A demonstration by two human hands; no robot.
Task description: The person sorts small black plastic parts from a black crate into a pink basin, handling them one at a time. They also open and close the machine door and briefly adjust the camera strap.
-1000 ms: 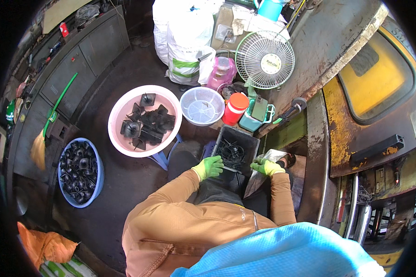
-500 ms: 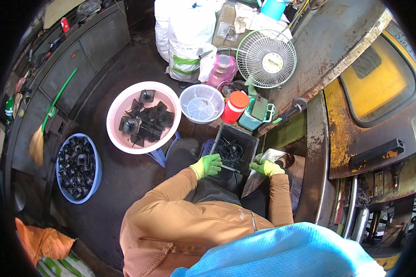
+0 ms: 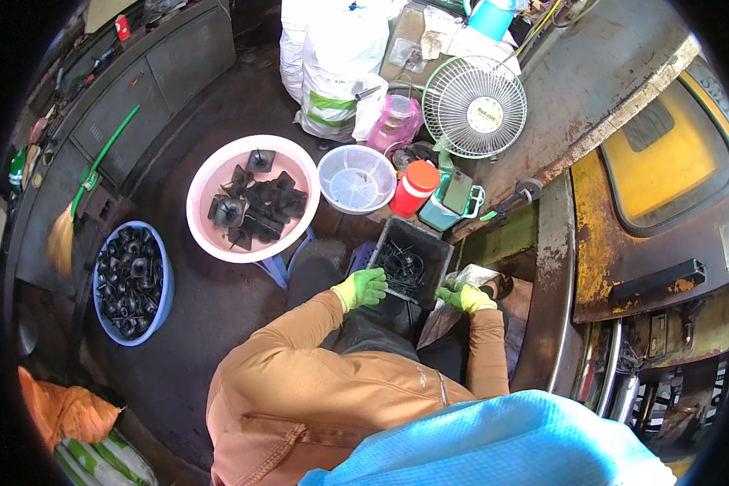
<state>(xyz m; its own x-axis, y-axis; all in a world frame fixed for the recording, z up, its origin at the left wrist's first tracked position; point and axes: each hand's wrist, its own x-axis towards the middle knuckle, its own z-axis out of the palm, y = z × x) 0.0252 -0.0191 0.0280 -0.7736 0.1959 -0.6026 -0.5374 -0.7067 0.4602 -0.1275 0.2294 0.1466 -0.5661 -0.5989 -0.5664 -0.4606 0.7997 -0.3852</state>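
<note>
My left hand (image 3: 360, 288), in a yellow-green glove, is beside the lower left edge of a black rectangular bin (image 3: 441, 267). Its fingers are stretched out toward the bin, and I see nothing in them. At the bin's lower right corner is my right hand (image 3: 466, 297), gloved alike, with its fingers reaching left and partly apart; no held thing shows. Thin black parts (image 3: 402, 263) lie in a tangled heap inside the bin, between and just beyond my hands. A crumpled silvery sheet (image 3: 441, 322) lies under my right hand.
Left of me, a pink basin (image 3: 202, 231) with black square-flanged parts rests on a blue stool (image 3: 277, 272). Farther left, a blue tub (image 3: 168, 296) is full of black parts. Beyond the bin stand a white basket (image 3: 330, 188), red jug (image 3: 414, 190), teal cooler (image 3: 439, 212) and fan (image 3: 474, 105).
The whole view has shifted slightly. Both hands stay at the bin in nearly the same pose, and the parts in it look unchanged.
</note>
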